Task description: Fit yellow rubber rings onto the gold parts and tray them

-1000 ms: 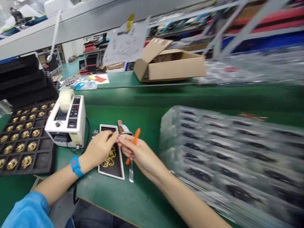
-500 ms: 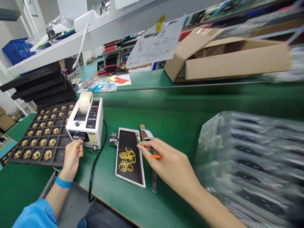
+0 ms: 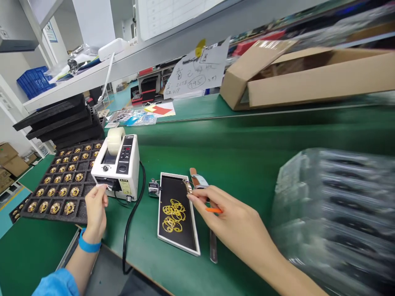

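My left hand [image 3: 96, 207] is pinched at the front slot of a white tape dispenser [image 3: 131, 166], holding a short piece of clear tape [image 3: 109, 187]. Over the white-rimmed black tray [image 3: 165, 191], my right hand [image 3: 234, 216] grips a small gold watch movement [image 3: 188, 187] edge-on between thumb and forefinger. An orange-handled tool [image 3: 214, 210] is tucked in the same hand; its kind is hidden. Several thin yellow rings [image 3: 174, 213] lie in the tray. Behind the right fingers is a wristwatch [image 3: 200, 181] with a brown strap, partly covered.
A black foam tray [image 3: 82, 191] of gold movements stands left, with stacked black trays [image 3: 61, 123] behind. A tally counter [image 3: 153, 188] touches the white-rimmed tray. A black cable [image 3: 132, 218] crosses the bench. Clear plastic trays [image 3: 339, 213] stand right, below a cardboard box [image 3: 308, 88].
My left hand has drawn slightly down from the dispenser slot, and a bit of tape now shows at its fingertips. The right hand keeps its hold. The whole view has shifted.
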Demonstrator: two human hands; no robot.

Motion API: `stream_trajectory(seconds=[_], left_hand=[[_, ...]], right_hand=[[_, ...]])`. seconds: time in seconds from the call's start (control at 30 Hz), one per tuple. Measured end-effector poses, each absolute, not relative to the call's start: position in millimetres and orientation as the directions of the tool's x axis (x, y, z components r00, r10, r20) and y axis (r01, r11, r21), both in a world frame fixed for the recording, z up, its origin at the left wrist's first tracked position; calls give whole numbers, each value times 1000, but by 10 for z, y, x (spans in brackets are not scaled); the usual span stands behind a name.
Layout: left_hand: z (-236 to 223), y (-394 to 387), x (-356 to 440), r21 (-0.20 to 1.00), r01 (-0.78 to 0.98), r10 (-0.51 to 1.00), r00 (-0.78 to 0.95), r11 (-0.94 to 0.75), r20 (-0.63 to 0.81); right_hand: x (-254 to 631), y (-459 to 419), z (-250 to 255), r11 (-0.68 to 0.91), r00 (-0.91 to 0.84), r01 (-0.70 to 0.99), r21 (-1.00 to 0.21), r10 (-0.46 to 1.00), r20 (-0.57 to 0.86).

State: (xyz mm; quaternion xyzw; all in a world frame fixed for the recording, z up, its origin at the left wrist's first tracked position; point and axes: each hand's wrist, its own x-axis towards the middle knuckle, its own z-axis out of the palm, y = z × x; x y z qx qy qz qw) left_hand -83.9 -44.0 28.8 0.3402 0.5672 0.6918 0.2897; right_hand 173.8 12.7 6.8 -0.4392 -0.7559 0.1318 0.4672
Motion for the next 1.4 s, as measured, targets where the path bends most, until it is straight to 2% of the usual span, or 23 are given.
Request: stream_trajectory(seconds=[0.07, 0.13, 0.17, 0.23, 0.3, 0.37, 0.47, 0.57, 0.7, 1.07, 1.27, 1.4], left_hand=[[424, -438, -802, 936, 204, 770, -533, -287, 352], [588, -428, -775, 827, 456, 808, -316, -330, 497], [672, -415, -764, 781, 535, 848, -206, -321, 489], [832, -371, -737, 765, 585, 916, -91, -269, 391], [963, -314, -681, 805, 534, 933, -80, -258, 352], [1043, -253, -576, 856, 416, 926, -81, -306, 370], [1019, -146, -344, 906, 259, 942, 67, -335, 329], [834, -5, -127, 922, 238, 934, 262, -307, 243], [552, 165, -9, 910, 278, 917, 341, -307, 206], [371, 211, 9, 960, 195, 933, 338, -200, 126], [428, 203, 8, 990, 88, 926, 372, -106, 66], [425, 205, 9, 988, 99, 929, 362, -116, 73]], right_hand=[[1745, 141, 85, 529, -183, 493, -691, 839, 512], [1748, 157, 108, 459, -218, 416, -785, 889, 404], [1748, 164, 122, 416, -238, 367, -832, 907, 348], [1746, 169, 154, 317, -275, 258, -913, 930, 245], [1744, 165, 189, 206, -305, 146, -967, 940, 154], [1743, 159, 215, 106, -340, 58, -993, 937, 80], [1748, 166, 225, 20, -362, -21, -1000, 932, 26], [1767, 197, 209, 0, -355, -86, -996, 934, 30], [1798, 232, 194, -31, -381, -155, -987, 924, 31], [1802, 220, 131, -116, -401, -131, -985, 914, -54], [1810, 206, 164, -84, -401, -118, -989, 916, -30], [1804, 195, 194, -58, -410, -112, -992, 912, -7]])
